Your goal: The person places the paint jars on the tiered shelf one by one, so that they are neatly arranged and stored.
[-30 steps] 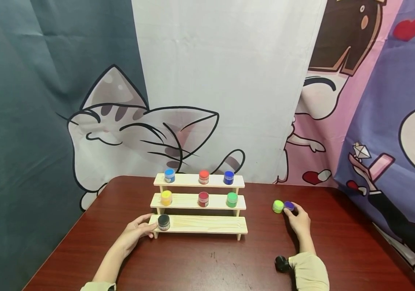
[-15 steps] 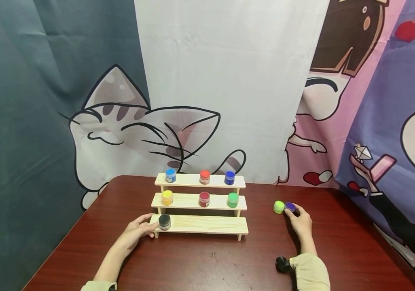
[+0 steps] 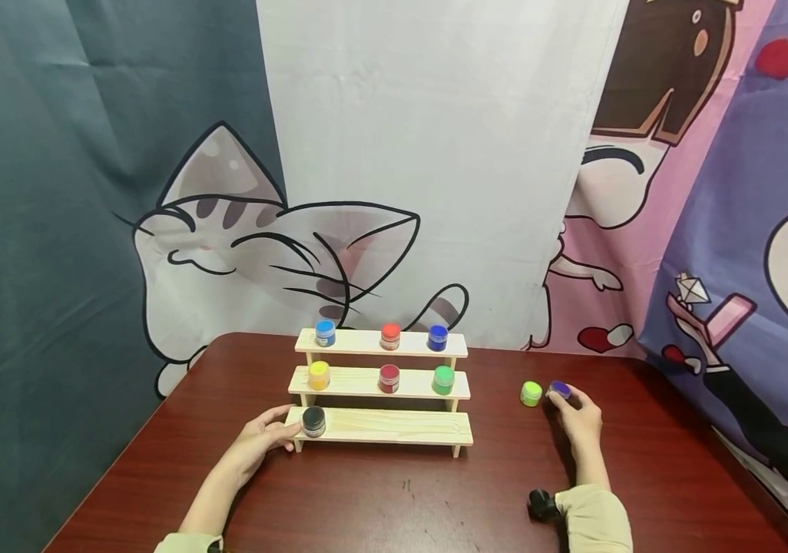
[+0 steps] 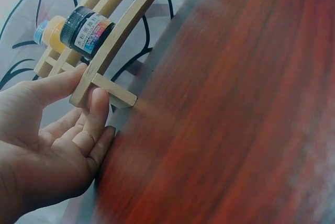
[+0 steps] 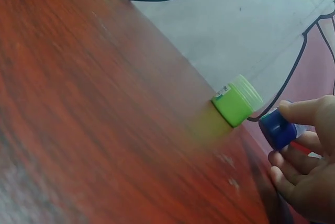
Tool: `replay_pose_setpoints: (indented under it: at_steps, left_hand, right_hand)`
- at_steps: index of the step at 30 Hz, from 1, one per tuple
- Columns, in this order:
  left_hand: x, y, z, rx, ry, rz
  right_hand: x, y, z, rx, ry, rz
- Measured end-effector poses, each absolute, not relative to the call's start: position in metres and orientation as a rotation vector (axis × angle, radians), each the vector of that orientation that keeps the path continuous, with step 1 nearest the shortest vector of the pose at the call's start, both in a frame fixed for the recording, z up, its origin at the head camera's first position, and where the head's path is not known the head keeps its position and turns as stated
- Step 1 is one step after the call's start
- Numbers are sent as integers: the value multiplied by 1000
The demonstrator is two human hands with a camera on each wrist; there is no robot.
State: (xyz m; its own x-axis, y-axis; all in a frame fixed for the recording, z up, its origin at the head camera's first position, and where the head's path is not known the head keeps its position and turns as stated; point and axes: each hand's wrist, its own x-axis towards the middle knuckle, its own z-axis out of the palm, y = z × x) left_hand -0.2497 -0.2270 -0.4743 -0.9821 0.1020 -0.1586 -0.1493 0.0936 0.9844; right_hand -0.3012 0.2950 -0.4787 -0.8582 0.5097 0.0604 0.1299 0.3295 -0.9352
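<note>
My left hand (image 3: 257, 442) grips the left end of the lowest step of a three-tier wooden rack (image 3: 394, 427), thumb on top and fingers beneath. Beside the thumb, a black paint jar (image 4: 86, 31) stands on that step. Far to the right, my right hand (image 3: 581, 422) pinches a dark blue-purple paint jar (image 5: 278, 129) between thumb and fingers. The jar looks tilted in the right wrist view; whether it touches the table I cannot tell. A lime green paint jar (image 3: 531, 394) stands on the table just left of it, with a small gap between them.
Yellow (image 3: 319, 375), dark red (image 3: 389, 379) and green (image 3: 444, 380) jars stand on the middle tier. On the top tier are light blue (image 3: 325, 333), red (image 3: 390, 336) and dark blue (image 3: 438, 338) jars. A printed curtain (image 3: 435, 153) hangs behind the brown table (image 3: 339, 507).
My right hand has shifted slightly right with the blue-purple jar, opening a gap from the lime green jar. The left hand keeps its grip on the rack.
</note>
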Motion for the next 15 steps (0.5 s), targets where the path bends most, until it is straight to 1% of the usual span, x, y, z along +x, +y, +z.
replay_pose_setpoints:
  at_steps: [9, 15]
  left_hand:
    - [-250, -227, -477, -77, 2186, 1998]
    - [-250, -227, -476, -68, 2187, 2008]
  right_hand:
    - [-297, 292, -469, -575, -2062, 1496]
    - [-296, 289, -459, -593, -2055, 1498]
